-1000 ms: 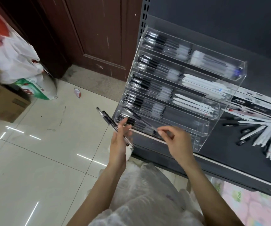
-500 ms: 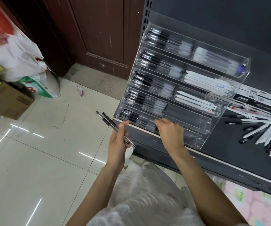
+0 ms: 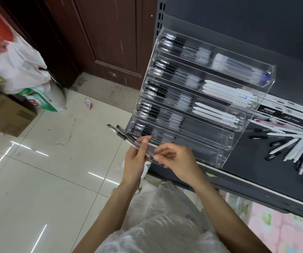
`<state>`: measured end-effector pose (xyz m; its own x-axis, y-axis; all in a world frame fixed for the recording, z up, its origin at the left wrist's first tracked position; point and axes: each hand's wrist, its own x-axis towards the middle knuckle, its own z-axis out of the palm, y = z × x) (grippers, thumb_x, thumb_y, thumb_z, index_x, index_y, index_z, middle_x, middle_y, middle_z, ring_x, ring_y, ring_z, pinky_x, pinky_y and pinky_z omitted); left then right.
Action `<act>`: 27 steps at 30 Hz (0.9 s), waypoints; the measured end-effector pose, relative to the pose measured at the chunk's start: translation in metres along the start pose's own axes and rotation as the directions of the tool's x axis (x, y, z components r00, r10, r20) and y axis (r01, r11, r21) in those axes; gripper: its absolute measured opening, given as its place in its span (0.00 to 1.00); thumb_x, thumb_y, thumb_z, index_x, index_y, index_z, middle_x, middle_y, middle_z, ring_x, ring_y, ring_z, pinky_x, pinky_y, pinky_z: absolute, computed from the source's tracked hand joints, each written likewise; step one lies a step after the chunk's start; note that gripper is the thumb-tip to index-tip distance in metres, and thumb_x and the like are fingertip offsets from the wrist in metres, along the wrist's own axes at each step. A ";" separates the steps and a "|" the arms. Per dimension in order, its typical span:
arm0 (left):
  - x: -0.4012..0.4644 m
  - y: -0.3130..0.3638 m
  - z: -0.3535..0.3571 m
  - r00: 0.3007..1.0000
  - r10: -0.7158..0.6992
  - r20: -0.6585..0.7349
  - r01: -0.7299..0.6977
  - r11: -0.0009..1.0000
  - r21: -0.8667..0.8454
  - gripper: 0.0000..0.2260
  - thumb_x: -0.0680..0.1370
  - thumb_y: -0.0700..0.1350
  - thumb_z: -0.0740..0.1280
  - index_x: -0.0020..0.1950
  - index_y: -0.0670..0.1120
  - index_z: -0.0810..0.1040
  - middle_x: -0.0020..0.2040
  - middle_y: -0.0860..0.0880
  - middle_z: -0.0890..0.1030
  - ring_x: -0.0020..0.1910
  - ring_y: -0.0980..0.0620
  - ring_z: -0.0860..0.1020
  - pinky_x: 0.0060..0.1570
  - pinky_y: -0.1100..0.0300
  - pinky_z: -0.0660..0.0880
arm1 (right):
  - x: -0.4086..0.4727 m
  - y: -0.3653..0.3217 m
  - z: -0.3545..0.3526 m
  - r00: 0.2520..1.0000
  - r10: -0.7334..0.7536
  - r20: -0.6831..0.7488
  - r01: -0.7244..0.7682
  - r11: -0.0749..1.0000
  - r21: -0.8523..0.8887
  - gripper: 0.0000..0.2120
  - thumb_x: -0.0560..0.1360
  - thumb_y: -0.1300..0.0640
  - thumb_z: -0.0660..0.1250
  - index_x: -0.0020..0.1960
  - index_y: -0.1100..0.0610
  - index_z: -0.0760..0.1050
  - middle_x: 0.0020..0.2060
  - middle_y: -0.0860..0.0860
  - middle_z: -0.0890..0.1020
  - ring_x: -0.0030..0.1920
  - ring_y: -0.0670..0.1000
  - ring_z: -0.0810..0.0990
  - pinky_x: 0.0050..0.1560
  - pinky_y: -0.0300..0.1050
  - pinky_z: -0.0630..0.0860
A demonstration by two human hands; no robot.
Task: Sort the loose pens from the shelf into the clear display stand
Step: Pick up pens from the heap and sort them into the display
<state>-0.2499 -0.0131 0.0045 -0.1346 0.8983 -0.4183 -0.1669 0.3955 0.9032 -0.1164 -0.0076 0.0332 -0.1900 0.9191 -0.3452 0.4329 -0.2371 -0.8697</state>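
The left hand (image 3: 135, 161), raised palm-up, grips a few black-capped pens (image 3: 128, 140) slanting up-left. The right hand (image 3: 176, 160) reaches toward their lower ends, fingers loosely curled, holding nothing visible. Just beyond stands the clear display stand (image 3: 227, 143); loose pens (image 3: 291, 148) lie on the shelf (image 3: 256, 167) at right.

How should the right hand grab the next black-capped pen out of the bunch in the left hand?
Probably by the near end. The black-capped clear pens lie fanned in the left hand, caps pointing up and away toward the clear acrylic display stand; their near ends stick out by the right hand. Pinch one end from the right side and slide it out lengthwise.
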 end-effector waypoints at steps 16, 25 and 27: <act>0.010 -0.006 -0.010 0.993 -0.061 -0.106 0.071 0.993 0.098 0.06 0.76 0.51 0.68 0.47 0.50 0.80 0.27 0.57 0.76 0.28 0.57 0.77 0.43 0.58 0.78 | 0.027 0.055 -0.032 0.866 -0.448 -0.222 0.106 0.598 -0.794 0.08 0.65 0.62 0.77 0.42 0.53 0.83 0.35 0.48 0.84 0.35 0.48 0.82 0.26 0.38 0.76; 0.008 -0.004 -0.017 0.994 -0.039 -0.104 0.050 0.993 0.104 0.11 0.76 0.48 0.69 0.54 0.44 0.78 0.24 0.58 0.74 0.26 0.60 0.76 0.36 0.67 0.78 | 0.049 0.043 -0.006 0.903 -0.427 -0.048 0.108 0.334 -0.936 0.18 0.55 0.66 0.79 0.43 0.54 0.83 0.32 0.50 0.82 0.31 0.50 0.78 0.24 0.34 0.66; 0.008 -0.002 -0.019 0.993 -0.043 -0.114 0.054 0.994 0.092 0.10 0.76 0.48 0.69 0.54 0.44 0.78 0.25 0.57 0.74 0.26 0.61 0.76 0.35 0.68 0.77 | 0.052 0.041 -0.003 0.902 -0.430 -0.037 0.128 0.347 -0.929 0.20 0.55 0.67 0.79 0.46 0.55 0.83 0.35 0.51 0.83 0.32 0.50 0.80 0.24 0.35 0.69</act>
<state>-0.2692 -0.0101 -0.0032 -0.2374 0.8527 -0.4653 -0.0838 0.4593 0.8843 -0.1057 0.0311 -0.0192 -0.3252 0.9426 0.0752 0.9447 0.3274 -0.0179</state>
